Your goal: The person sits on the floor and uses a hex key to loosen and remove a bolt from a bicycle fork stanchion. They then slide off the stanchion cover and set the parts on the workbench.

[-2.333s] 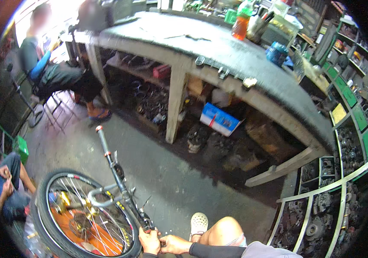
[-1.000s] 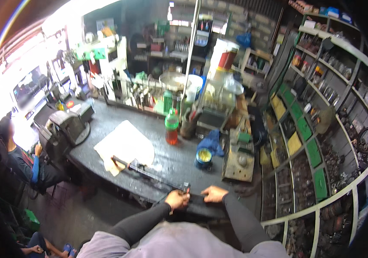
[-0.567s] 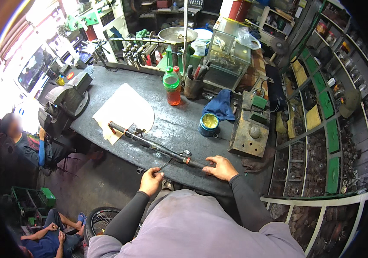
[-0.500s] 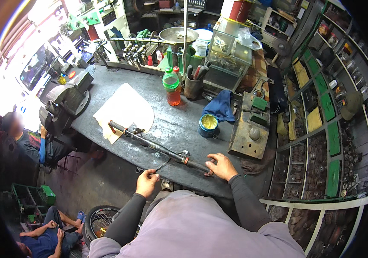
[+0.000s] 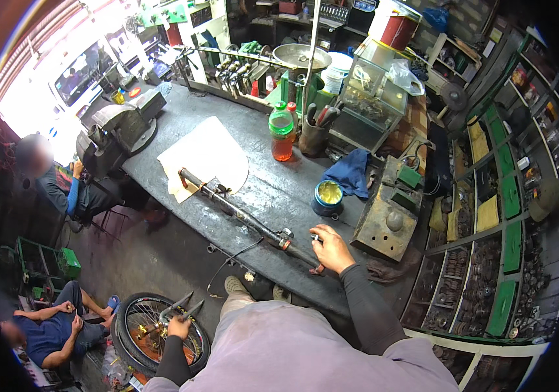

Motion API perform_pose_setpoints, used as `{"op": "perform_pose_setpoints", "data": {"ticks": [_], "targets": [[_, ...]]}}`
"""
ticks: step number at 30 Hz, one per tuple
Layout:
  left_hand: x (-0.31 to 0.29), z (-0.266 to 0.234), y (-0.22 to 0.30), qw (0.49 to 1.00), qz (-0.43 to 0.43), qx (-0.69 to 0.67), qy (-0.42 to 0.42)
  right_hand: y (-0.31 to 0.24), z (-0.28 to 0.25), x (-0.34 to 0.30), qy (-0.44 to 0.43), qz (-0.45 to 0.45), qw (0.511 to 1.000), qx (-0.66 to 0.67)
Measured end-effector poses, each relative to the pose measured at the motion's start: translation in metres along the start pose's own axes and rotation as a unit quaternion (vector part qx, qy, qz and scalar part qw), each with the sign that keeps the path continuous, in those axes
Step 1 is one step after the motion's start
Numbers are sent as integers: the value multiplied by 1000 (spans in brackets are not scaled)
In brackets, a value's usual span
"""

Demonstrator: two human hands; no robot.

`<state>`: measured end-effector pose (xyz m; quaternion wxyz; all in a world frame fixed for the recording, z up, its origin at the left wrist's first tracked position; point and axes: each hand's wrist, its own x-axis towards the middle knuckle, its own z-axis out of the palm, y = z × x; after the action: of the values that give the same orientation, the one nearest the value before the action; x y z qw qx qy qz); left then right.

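On the dark workbench lies a long black metal tube [image 5: 243, 217] with reddish collars, one end resting on a white sheet [image 5: 211, 155]. My right hand [image 5: 333, 249] is over the tube's near end, fingers pinched on a small metal piece [image 5: 316, 238] whose kind I cannot make out. Low on the left, my left hand [image 5: 179, 327] is closed at the grey legs of a bicycle fork [image 5: 173, 306], beside a bicycle wheel [image 5: 137, 307] on the floor. A thin black cable [image 5: 232, 257] hangs over the bench's front edge. An open blue tub [image 5: 326, 197] of yellowish grease stands beyond my right hand.
A blue cloth [image 5: 348, 173], a rusty metal box [image 5: 387, 219] and a green-topped bottle [image 5: 282, 132] of red liquid are on the workbench [image 5: 181, 108]. A bench vise [image 5: 122, 124] occupies the left end. Two people sit at left. Shelves [image 5: 488, 215] of parts line the right.
My left hand has let go of the thin cable and moved down left to the bicycle fork and wheel. The right hand has lifted slightly off the tube. The whole view has shifted.
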<state>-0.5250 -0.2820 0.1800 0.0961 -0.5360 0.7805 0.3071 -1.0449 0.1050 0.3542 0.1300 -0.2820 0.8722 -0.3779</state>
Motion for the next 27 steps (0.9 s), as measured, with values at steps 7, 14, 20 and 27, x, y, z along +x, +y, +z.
{"op": "perform_pose_setpoints", "data": {"ticks": [7, 14, 20, 27], "targets": [[-72, 17, -134, 976, 44, 163, -135, -41, -6, -21, 50, -5, 999, -12], [-56, 17, -122, 947, -174, -211, -168, -124, 45, 7, 118, -15, 993, 24], [-1, -45, -123, 984, -110, -129, -51, -222, 131, 42, 14, -153, 988, 1], [-13, -95, -197, 916, -244, -319, -6, -317, 260, 60, -180, -256, 949, 25]]}}
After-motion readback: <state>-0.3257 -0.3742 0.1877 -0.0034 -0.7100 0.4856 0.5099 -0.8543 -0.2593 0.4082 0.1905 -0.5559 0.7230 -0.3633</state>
